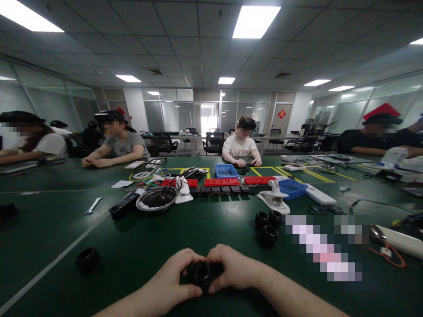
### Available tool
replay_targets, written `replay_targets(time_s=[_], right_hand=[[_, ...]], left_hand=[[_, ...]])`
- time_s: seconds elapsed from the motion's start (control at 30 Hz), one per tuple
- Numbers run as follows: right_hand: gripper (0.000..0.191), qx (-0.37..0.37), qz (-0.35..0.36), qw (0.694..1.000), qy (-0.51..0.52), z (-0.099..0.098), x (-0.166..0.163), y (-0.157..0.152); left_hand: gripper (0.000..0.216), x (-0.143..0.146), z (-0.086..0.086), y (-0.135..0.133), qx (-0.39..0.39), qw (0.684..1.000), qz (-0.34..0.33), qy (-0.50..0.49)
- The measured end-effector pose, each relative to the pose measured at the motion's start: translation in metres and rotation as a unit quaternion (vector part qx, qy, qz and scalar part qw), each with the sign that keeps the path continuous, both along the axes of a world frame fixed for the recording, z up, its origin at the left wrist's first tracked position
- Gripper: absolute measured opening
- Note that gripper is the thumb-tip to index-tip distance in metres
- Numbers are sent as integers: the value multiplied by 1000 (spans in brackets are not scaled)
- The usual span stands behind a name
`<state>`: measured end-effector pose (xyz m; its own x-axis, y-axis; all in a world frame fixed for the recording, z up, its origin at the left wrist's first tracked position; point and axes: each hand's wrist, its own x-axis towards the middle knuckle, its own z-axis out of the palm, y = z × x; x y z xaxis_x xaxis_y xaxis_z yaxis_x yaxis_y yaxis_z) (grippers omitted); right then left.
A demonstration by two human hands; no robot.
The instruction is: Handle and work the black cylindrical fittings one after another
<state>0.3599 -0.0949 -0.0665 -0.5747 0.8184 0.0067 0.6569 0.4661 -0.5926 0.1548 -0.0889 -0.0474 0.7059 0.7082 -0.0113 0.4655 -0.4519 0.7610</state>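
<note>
Between my two hands, low in the middle of the view, is a glossy black ring-shaped part (pixel 202 274) with a round opening turned towards me. My left hand (pixel 175 275) grips its left side, with the thumb low and the fingers over the top. From the right, my right hand (pixel 229 268) curls round the same part, its thumb near the bottom edge. Both hands rest close to the green table (pixel 139 246). Similar black parts (pixel 269 235) stand in a group of three to the right, beyond my right hand. Another black part (pixel 87 259) sits alone at the left.
Further back are a metal bowl (pixel 157 200), a black power strip (pixel 124 205), a wrench (pixel 94 205), red socket strips (pixel 221 181), a white clip stand (pixel 274 198) and blue trays (pixel 292 188). A person (pixel 242 143) works across the table; others sit left and right.
</note>
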Motion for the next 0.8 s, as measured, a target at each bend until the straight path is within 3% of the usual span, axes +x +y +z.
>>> replay_targets(time_s=[0.2,0.3,0.43,0.57,0.67,0.8], right_hand=[[47,49,-126,985,-110,6,-24,-16],[53,90,-158,974,-134,8,-31,-21],[57,74,-80,992,-62,8,-20,-16],[34,9,18,1000,-4,7,-4,-4],[27,-33,7,999,14,5,-1,0],[37,-43,-47,998,-2,2,-6,-3]], left_hand=[[32,9,1,-9,0,995,97,2],[30,10,-2,-9,12,994,113,-4],[38,4,-5,-3,11,999,53,-6],[42,-1,-4,2,-1,1000,10,-5],[42,0,-1,1,-5,1000,7,-3],[38,5,3,-5,-4,999,33,12]])
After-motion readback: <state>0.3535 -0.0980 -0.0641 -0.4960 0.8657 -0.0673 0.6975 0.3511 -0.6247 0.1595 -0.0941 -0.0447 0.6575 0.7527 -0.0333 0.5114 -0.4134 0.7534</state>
